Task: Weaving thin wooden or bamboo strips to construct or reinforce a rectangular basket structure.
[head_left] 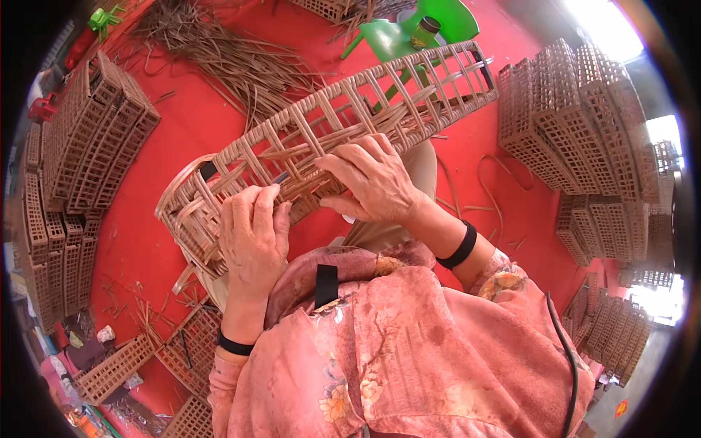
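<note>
Our left hand [252, 233] and right hand [372, 179]: fingers narrow, exact grip unclear; we should brace the long brown latticed wicker frame [296, 112] beneath fingertips.

I record bright light, overexposed at the upper-right opening [604, 28], glare along the right rim. Fisheye curvature bends the outer stacks [584, 120]; corners are black. The woven frame [296, 112] appears sharp.

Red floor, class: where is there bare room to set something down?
Mostly bare: the red floor between the left stack and the held woven frame; between the green chair and right stack. Crowded: the strip pile at top, and lower left among woven panels.
</note>
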Demonstrator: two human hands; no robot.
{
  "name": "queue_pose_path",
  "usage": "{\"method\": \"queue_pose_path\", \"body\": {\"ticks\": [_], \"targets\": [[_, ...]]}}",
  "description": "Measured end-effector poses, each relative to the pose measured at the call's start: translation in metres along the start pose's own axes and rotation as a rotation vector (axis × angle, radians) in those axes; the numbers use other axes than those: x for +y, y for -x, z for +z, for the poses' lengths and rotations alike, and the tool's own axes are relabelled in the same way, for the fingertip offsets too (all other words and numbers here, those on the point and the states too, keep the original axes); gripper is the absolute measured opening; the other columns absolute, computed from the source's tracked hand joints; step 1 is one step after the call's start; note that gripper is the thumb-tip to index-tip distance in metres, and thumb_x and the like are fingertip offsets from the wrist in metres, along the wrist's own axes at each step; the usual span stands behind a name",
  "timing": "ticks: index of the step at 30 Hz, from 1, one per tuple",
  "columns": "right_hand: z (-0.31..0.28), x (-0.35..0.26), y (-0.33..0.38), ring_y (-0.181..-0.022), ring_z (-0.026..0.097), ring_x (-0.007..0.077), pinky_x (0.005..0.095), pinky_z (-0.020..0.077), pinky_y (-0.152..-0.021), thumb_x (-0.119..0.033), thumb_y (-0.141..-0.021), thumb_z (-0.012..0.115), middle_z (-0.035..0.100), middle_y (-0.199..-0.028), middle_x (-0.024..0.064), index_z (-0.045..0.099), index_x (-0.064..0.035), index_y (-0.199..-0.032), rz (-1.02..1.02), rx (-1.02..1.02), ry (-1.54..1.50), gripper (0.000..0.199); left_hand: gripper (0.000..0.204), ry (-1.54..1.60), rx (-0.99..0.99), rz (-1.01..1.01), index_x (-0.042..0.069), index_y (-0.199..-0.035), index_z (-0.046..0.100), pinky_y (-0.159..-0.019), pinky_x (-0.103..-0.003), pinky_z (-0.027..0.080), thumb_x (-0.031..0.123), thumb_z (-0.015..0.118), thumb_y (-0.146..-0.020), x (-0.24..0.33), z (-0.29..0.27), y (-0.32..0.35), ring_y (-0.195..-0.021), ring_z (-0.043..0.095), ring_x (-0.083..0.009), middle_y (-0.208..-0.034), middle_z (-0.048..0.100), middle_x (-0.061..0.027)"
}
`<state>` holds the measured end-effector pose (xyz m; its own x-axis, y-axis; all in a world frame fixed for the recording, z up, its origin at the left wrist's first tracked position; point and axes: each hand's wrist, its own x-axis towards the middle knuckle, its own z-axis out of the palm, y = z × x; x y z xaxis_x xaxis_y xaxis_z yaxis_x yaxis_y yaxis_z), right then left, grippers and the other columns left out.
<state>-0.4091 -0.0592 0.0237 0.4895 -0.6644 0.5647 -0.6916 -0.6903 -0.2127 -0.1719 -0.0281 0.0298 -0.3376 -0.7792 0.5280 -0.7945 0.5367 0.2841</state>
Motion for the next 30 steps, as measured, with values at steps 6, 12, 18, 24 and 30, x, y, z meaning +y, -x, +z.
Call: {"method": "queue_pose_path", "body": {"ticks": [6, 12, 18, 24, 30], "targets": [[-0.01, 0.017, 0.011, -0.106, 0.057, 0.0304, 0.0425, 0.0441, -0.095, -0.044, -0.079, 0.075, 0.06, -0.112, 0.0092, 0.063, -0.0083, -0.122, 0.052, 0.069, 0.085, 0.058, 0.029, -0.012, -0.001, -0.02, 0.005, -0.117, 0.064, -0.083, -0.042, 0.05, 0.014, 0.07, -0.091, 0.003, 0.0, -0.002, -0.098, 0.058, -0.0301, -0.107, 0.058, -0.0111], [-0.007, 0.028, 0.002, -0.113, 0.058, 0.0294, 0.0451, 0.0439, -0.099, -0.047, -0.082, 0.072, 0.06, -0.12, 0.0095, 0.059, -0.0078, -0.128, 0.055, -0.004, 0.063, 0.062, 0.026, -0.018, 0.013, 0.001, 0.004, -0.116, 0.064, -0.081, -0.041, 0.05, 0.014, 0.068, -0.092, 0.003, 0.002, -0.001, -0.096, 0.058, -0.0292, -0.106, 0.058, -0.0109], [-0.01, 0.038, 0.009, -0.114, 0.056, 0.0297, 0.0446, 0.0432, -0.101, -0.046, -0.084, 0.071, 0.058, -0.119, 0.009, 0.062, -0.007, -0.12, -0.035, 0.121, -0.015, 0.054, 0.024, -0.026, 0.004, 0.011, 0.004, -0.115, 0.064, -0.081, -0.042, 0.051, 0.015, 0.068, -0.093, 0.005, 0.001, 0.0, -0.096, 0.058, -0.0298, -0.105, 0.058, -0.0113], [-0.034, 0.07, 0.026, -0.105, 0.058, 0.0322, 0.0451, 0.0462, -0.093, -0.046, -0.085, 0.07, 0.06, -0.113, 0.0103, 0.065, -0.0074, -0.115, 0.084, 0.1, 0.175, 0.049, 0.024, -0.027, 0.018, 0.013, 0.005, -0.115, 0.063, -0.079, -0.041, 0.051, 0.014, 0.069, -0.093, 0.005, 0.001, 0.0, -0.095, 0.058, -0.0294, -0.104, 0.058, -0.0115], [-0.043, 0.069, 0.039, -0.103, 0.057, 0.03, 0.0427, 0.0453, -0.091, -0.045, -0.084, 0.072, 0.06, -0.113, 0.0086, 0.065, -0.0095, -0.111, 0.117, 0.018, 0.191, 0.045, 0.024, -0.041, 0.008, 0.024, 0.004, -0.114, 0.063, -0.078, -0.041, 0.052, 0.014, 0.069, -0.093, 0.004, 0.002, 0.001, -0.095, 0.059, -0.03, -0.104, 0.058, -0.0116]]}}
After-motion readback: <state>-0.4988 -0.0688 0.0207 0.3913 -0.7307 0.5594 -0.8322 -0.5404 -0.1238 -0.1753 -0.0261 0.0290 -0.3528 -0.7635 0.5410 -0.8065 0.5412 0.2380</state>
